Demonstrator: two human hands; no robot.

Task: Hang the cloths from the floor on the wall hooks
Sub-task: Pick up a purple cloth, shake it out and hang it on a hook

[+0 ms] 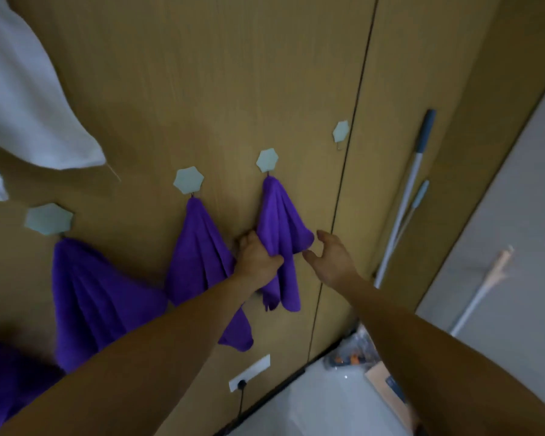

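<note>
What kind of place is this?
Likely a home utility or cleaning corner: hexagonal stick-on hooks on a wood-panelled wall hold purple cloths, and long mop or broom handles lean against the wall beside them.

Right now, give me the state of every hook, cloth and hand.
Left cloth: hangs from the left hook.
Middle cloth: hangs from the second hook.
Right cloth: on the third hook, gripped by the left hand.
Fourth hook: bare.
Right hand: open, holds nothing.
</note>
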